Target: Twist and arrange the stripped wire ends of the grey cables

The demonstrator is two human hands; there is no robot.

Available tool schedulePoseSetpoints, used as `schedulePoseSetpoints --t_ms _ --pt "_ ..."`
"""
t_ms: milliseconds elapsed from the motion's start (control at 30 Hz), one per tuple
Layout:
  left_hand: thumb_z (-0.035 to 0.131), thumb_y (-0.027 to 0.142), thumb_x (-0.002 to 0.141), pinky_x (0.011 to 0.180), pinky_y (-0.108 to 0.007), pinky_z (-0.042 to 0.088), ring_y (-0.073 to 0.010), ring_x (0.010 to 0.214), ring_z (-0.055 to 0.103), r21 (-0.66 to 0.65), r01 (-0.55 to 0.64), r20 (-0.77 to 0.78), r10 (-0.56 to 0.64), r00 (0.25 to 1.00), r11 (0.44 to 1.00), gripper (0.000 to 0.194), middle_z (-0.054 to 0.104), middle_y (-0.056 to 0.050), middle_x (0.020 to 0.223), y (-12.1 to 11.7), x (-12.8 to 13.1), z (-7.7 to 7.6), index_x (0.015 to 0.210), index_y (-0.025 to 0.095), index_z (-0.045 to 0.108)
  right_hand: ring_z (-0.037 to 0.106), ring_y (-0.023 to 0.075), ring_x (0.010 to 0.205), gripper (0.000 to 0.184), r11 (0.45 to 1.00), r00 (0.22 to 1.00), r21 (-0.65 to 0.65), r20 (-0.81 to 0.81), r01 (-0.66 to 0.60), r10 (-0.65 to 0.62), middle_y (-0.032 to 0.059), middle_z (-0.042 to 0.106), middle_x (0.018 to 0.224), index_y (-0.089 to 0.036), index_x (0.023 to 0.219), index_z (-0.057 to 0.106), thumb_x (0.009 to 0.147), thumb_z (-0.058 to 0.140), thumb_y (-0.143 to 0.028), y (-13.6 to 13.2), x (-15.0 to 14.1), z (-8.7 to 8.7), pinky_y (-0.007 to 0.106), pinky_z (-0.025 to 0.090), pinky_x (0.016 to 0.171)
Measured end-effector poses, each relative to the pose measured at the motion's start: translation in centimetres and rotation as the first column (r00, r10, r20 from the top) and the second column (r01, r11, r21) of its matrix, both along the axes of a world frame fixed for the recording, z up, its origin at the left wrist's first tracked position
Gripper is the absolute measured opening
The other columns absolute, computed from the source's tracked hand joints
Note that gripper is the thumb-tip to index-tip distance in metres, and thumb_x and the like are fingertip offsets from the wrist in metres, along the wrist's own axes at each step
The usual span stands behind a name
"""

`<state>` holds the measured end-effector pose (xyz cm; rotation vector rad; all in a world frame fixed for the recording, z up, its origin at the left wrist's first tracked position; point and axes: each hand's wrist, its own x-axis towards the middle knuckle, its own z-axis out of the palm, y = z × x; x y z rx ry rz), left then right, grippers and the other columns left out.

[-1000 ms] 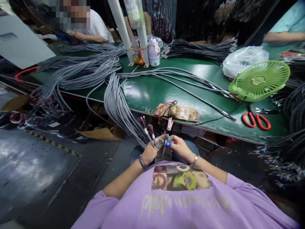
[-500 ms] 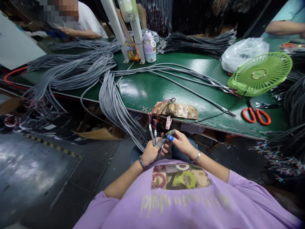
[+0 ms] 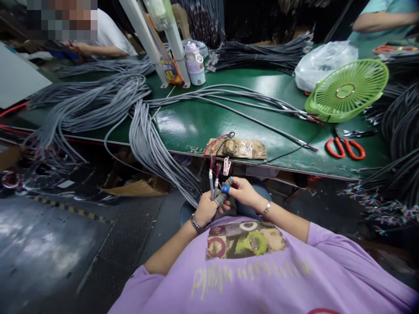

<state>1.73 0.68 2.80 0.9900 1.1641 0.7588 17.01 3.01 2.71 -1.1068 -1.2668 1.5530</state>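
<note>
Grey cables [image 3: 211, 186] with white-wrapped ends and thin coloured wires rise out of my left hand [image 3: 208, 208], whose fingers are closed round them. My right hand [image 3: 244, 192] meets it from the right, thumb and forefinger pinched at a cable end by the left thumb. Grey covers sit on some fingertips, and blue tape wraps my right thumb. What exactly lies in that pinch is mostly hidden, though thin wires show beside it. Just beyond the hands, a pink clothes peg [image 3: 226, 166] hangs at the table edge below a wooden block [image 3: 242, 148].
A thick bundle of grey cables [image 3: 144, 131] drapes over the green table [image 3: 183, 126]. Orange-handled scissors [image 3: 345, 148], a green fan [image 3: 347, 91] and a plastic bag [image 3: 324, 65] lie on the right. A bottle [image 3: 195, 65] stands behind. Two other people sit across the table.
My right hand has moved slightly left, closer against the left hand. The two upright cable ends now lean a little right. The whole view has shifted slightly.
</note>
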Motion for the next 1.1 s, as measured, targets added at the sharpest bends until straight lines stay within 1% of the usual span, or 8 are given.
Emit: schedulePoseSetpoints --t_ms 167,267,433,667,800,900,1033,1100 --pt "0.067 0.052 0.07 0.037 -0.018 0.037 -0.013 0.048 0.062 0.044 -0.146 0.066 0.143 0.988 0.988 0.039 0.066 -0.005 0.059 0.0 0.2 0.2 0.068 0.014 0.058 0.042 0.0084 0.054 0.032 0.993 0.994 -0.069 -0.05 0.094 -0.097 -0.0029 0.053 0.061 -0.016 0.069 0.058 0.066 0.071 -0.045 -0.1 -0.1 -0.1 0.023 0.036 0.052" --pt "0.067 0.05 0.071 0.037 -0.017 0.034 -0.0117 0.048 0.061 0.065 -0.184 0.087 0.178 0.98 0.981 0.037 0.067 -0.005 0.061 0.0 0.2 0.3 0.068 0.014 0.06 0.042 0.0084 0.054 0.033 0.992 0.992 -0.074 -0.059 0.107 -0.111 -0.0028 0.053 0.061 -0.015 0.07 0.059 0.066 0.072 -0.045 -0.3 -0.1 -0.1 0.024 0.035 0.052" --pt "0.067 0.047 0.072 0.035 -0.018 0.031 -0.0096 0.043 0.057 0.075 -0.193 0.094 0.186 0.978 0.978 0.035 0.066 -0.004 0.059 0.1 0.3 0.4 0.066 0.013 0.06 0.044 0.0089 0.055 0.032 0.992 0.993 -0.076 -0.062 0.097 -0.102 -0.0022 0.055 0.062 -0.015 0.071 0.06 0.065 0.072 -0.044 -0.4 0.0 0.1 0.024 0.037 0.052" --pt "0.068 0.047 0.071 0.035 -0.017 0.031 -0.0086 0.042 0.056 0.115 -0.242 0.092 0.232 0.968 0.964 0.035 0.065 -0.003 0.059 0.4 0.7 0.7 0.066 0.014 0.059 0.043 0.0089 0.056 0.031 0.988 0.986 -0.056 -0.073 0.143 -0.147 -0.0023 0.054 0.061 -0.015 0.07 0.06 0.067 0.071 -0.044 -0.5 0.0 0.3 0.024 0.036 0.053" --pt "0.07 0.047 0.069 0.034 -0.017 0.029 -0.0077 0.039 0.053 0.104 -0.232 0.08 0.224 0.971 0.967 0.035 0.064 -0.002 0.055 0.3 0.6 0.8 0.065 0.014 0.058 0.045 0.0089 0.057 0.033 0.993 0.992 -0.097 -0.091 0.073 -0.082 -0.0017 0.056 0.066 -0.015 0.075 0.061 0.066 0.071 -0.046 -0.2 0.1 0.7 0.023 0.037 0.053" --pt "0.07 0.046 0.069 0.034 -0.017 0.03 -0.0083 0.039 0.054 0.102 -0.206 0.067 0.2 0.978 0.973 0.034 0.064 -0.002 0.056 0.2 0.6 0.8 0.067 0.014 0.058 0.048 0.0099 0.061 0.036 0.995 0.996 -0.095 -0.082 0.036 -0.044 -0.0004 0.059 0.073 -0.015 0.081 0.061 0.066 0.072 -0.046 0.2 0.1 1.2 0.023 0.038 0.055" --pt "0.07 0.046 0.069 0.034 -0.017 0.031 -0.0093 0.041 0.056 0.121 -0.185 0.048 0.181 0.982 0.975 0.033 0.064 -0.002 0.055 0.2 0.6 0.7 0.066 0.015 0.058 0.046 0.0088 0.059 0.034 0.997 0.995 -0.078 -0.095 0.017 -0.025 -0.0022 0.056 0.066 -0.015 0.074 0.061 0.063 0.075 -0.044 0.6 -0.2 1.5 0.023 0.037 0.057" --pt "0.069 0.046 0.07 0.034 -0.017 0.031 -0.0092 0.041 0.056 0.125 -0.19 0.048 0.185 0.982 0.974 0.033 0.064 -0.002 0.055 0.2 0.6 0.6 0.066 0.015 0.058 0.044 0.0085 0.058 0.034 0.997 0.994 -0.069 -0.097 0.04 -0.047 -0.0028 0.055 0.063 -0.015 0.069 0.06 0.062 0.076 -0.044 0.6 -0.3 1.3 0.024 0.037 0.057"
